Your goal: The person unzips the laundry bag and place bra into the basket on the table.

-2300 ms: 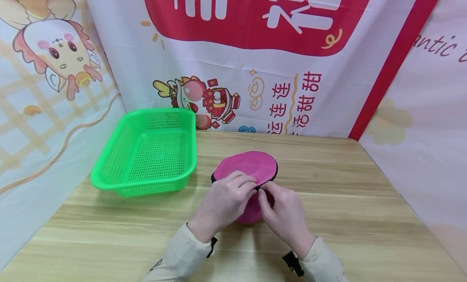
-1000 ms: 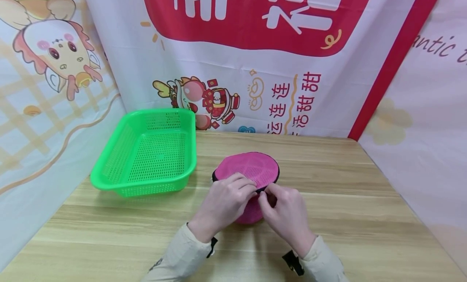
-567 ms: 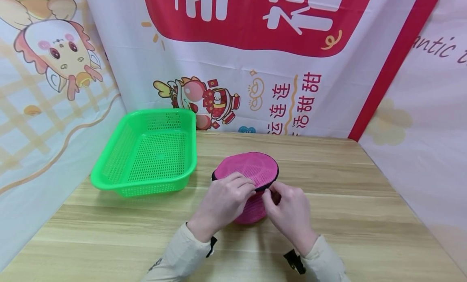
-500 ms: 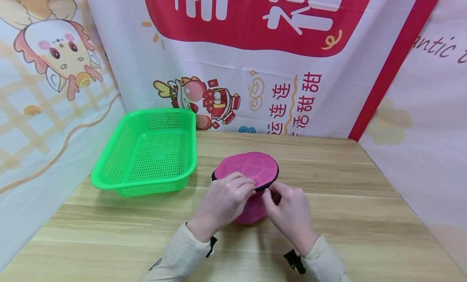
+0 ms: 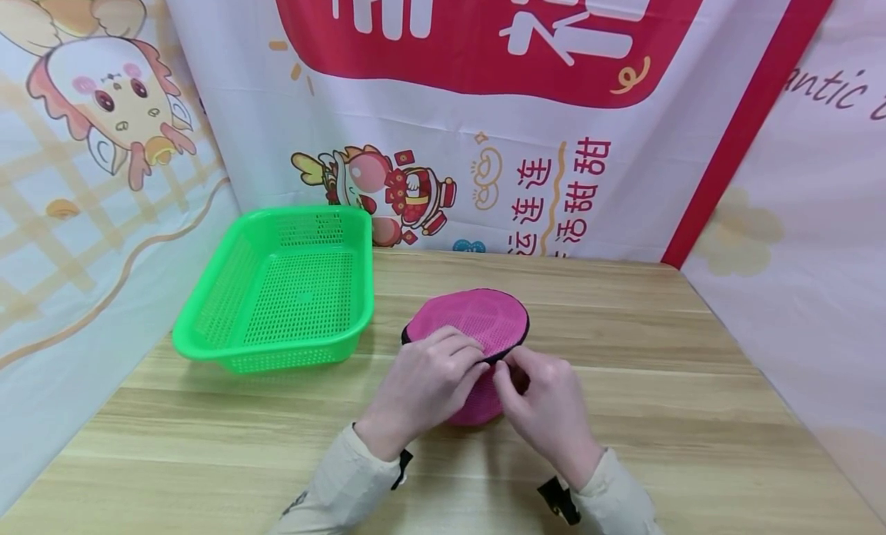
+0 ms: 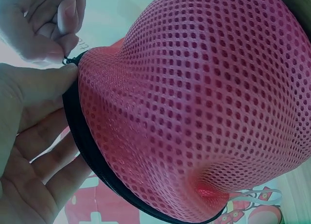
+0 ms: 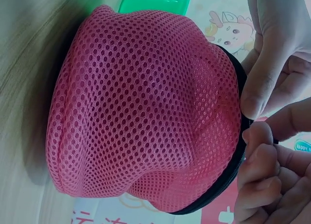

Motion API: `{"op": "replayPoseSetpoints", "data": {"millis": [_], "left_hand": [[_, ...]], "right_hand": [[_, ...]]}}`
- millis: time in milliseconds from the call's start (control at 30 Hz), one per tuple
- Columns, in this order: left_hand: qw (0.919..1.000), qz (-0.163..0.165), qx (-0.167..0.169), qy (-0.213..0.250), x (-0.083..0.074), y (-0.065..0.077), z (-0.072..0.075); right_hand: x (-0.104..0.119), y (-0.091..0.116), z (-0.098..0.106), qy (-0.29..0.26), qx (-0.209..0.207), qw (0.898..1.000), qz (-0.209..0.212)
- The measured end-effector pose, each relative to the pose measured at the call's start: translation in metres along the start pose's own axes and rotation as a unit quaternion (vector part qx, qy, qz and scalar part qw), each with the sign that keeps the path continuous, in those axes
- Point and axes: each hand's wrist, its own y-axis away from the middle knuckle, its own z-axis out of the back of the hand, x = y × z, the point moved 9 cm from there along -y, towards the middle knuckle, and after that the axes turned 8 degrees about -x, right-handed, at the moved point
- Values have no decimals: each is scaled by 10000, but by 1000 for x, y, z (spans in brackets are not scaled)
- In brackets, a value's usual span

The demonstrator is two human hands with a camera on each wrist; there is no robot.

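Note:
A pink mesh laundry bag (image 5: 477, 316), round-topped with a black zip (image 7: 231, 168) around its rim, stands on the table between both hands. My left hand (image 5: 429, 389) grips the zip band at the near side, its thumb (image 6: 51, 80) pressed on the band and the other fingers behind it. Right beside it, my right hand (image 5: 547, 404) pinches a small dark zip pull (image 6: 68, 60) between thumb and forefinger. Its other fingers are curled in the right wrist view. The mesh side (image 7: 141, 102) bulges out below the zip. What the bag holds does not show.
A green plastic basket (image 5: 277, 350) with nothing in it stands at the back left of the wood-grain table (image 5: 692, 412). Printed cloths (image 5: 443, 120) hang around the back and sides. A white cord (image 6: 257, 192) shows by the bag in the left wrist view.
My right hand has shifted a little right along the zip, then slightly back left towards the left hand. The left hand stays in its place on the rim.

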Motion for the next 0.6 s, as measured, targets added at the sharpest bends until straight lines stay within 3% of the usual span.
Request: {"op": "replayPoseSetpoints", "data": {"millis": [267,600], "left_hand": [[9999,-29,-26,134,-3,-1,0],[10000,-58,31,9,-3,0,-1]], "right_hand": [[8,1,-2,-314,-5,9992,232],[1,0,3,-286,-299,9991,-77]]}}
